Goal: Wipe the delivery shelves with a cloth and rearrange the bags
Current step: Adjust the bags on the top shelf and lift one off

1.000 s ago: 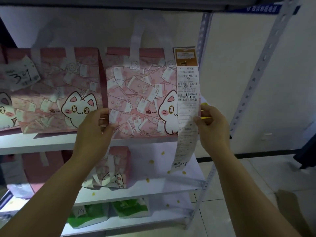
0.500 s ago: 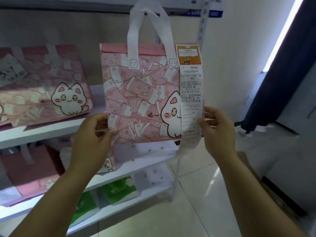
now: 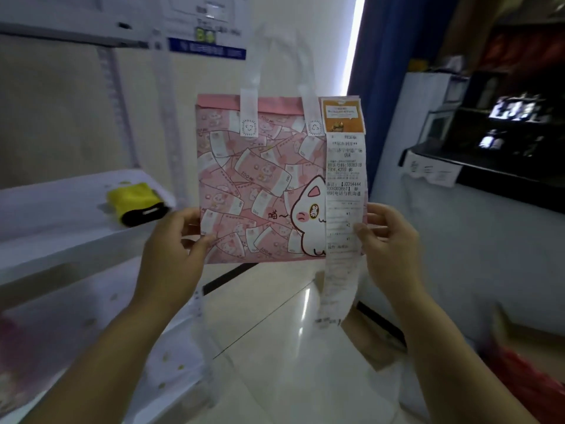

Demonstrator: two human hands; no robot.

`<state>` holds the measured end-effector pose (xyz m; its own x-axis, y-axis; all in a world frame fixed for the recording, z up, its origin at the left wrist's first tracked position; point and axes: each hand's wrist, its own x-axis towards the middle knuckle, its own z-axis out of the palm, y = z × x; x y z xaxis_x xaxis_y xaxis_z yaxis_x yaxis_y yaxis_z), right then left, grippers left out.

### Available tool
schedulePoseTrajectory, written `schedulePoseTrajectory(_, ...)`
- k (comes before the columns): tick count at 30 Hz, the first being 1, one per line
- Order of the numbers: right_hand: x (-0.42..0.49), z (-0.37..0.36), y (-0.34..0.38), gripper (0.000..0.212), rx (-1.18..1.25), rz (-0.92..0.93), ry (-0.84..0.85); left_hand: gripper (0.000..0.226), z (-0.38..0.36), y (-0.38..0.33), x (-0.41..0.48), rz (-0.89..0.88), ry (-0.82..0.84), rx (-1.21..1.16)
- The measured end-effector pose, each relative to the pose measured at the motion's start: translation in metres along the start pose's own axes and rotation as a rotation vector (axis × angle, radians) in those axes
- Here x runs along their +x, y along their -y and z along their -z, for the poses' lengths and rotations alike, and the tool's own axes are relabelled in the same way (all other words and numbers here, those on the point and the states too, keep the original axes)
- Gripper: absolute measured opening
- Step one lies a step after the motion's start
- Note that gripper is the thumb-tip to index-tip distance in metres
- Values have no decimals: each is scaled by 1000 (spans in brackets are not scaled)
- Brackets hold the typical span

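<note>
Shelves stand at the left, and the upper white board carries only a folded yellow cloth near its right end. That suggests this level has been cleared for wiping, with the wiping itself and the return of the bags yet to do. The lower boards are too blurred to judge.

Just right of the shelf post, the left hand pinches the lower left edge of the pink bag, thumb on the printed front and fingers behind. The bag is held in the air, clear of the shelves and above the tiled floor. It hangs upright with its printed face toward the camera, its mouth and white handles pointing up. The body looks roughly square, so with the handles its long axis runs vertically.

A long receipt runs down the bag's right side and dangles past the bottom edge. The right hand pinches that lower right edge, thumb on the receipt.
</note>
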<state>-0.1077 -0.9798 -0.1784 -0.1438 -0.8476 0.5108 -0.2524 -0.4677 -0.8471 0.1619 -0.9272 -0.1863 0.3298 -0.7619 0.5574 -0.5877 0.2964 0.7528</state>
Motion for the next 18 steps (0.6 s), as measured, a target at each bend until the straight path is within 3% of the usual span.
schedulePoseTrajectory(9, 106, 124, -78, 21, -209, 23, -145, 26, -187, -43, 62, -87, 109, -103)
schedulePoseTrajectory(18, 203, 174, -143, 23, -346, 28, -270, 26, -327, -50, 154, -179, 242, -132)
